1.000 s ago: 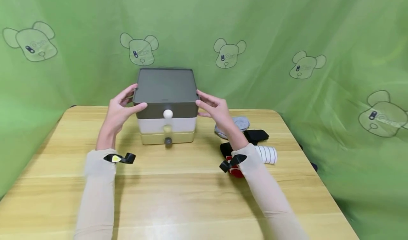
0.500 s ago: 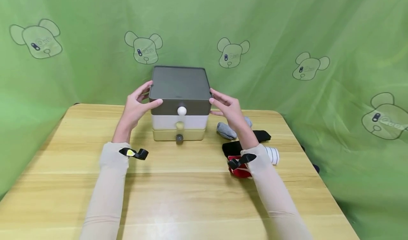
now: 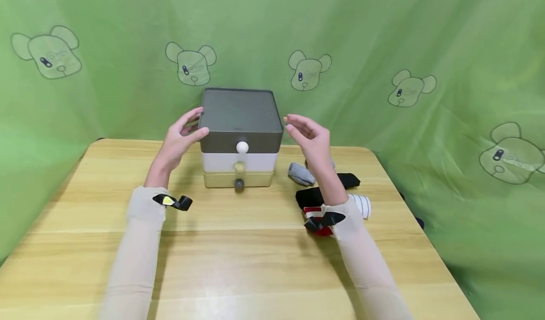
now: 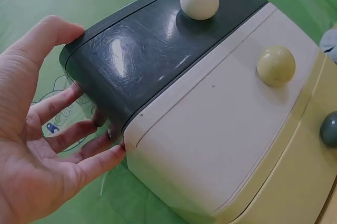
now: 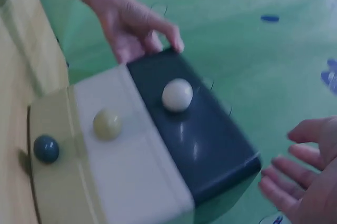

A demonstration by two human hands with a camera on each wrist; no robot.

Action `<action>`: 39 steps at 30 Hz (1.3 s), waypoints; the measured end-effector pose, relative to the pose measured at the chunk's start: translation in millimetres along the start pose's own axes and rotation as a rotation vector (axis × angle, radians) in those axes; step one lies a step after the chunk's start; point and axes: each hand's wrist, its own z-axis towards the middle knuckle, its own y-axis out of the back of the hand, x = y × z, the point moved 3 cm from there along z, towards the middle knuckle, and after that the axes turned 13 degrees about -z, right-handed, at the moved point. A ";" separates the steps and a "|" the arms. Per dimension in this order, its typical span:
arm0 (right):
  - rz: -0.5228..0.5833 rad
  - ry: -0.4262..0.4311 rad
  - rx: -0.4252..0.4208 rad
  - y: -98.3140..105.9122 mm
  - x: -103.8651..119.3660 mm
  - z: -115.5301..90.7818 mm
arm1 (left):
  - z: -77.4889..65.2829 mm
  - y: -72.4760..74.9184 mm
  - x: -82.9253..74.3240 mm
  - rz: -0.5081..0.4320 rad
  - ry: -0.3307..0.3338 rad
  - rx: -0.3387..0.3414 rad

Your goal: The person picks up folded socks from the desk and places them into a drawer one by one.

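Dark grey, white and yellow tiers made up the box (image 3: 225,140), which stood on the table (image 3: 238,263) near the middle of its far edge. The left hand (image 3: 179,138) was spread wide at the box's left side, thumb at the top front corner, fingertips against the wall, not wrapped round it. The right hand (image 3: 316,144) was half open beside the opposite side, just apart from it and holding nothing. A white knob (image 4: 199,1), a yellow knob (image 4: 276,65) and a dark knob (image 3: 239,185) lined the front from top to bottom. Towards the table's right edge lay grey cloth (image 3: 301,174), black cloth (image 3: 310,197), red cloth (image 3: 323,232) and a striped roll (image 3: 364,206), partly hidden by the right arm.
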 end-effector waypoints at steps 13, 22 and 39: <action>-0.123 -0.245 0.554 -65.0 -37.6 -54.1 | -1.4 3.0 -6.7 0.009 0.034 0.043; -0.048 -0.537 0.558 -85.6 -84.1 -65.4 | -1.9 0.9 -4.4 -0.005 0.027 0.037; 0.054 -0.568 0.555 -88.3 -55.1 -38.4 | -0.9 0.4 0.1 -0.021 -0.002 0.039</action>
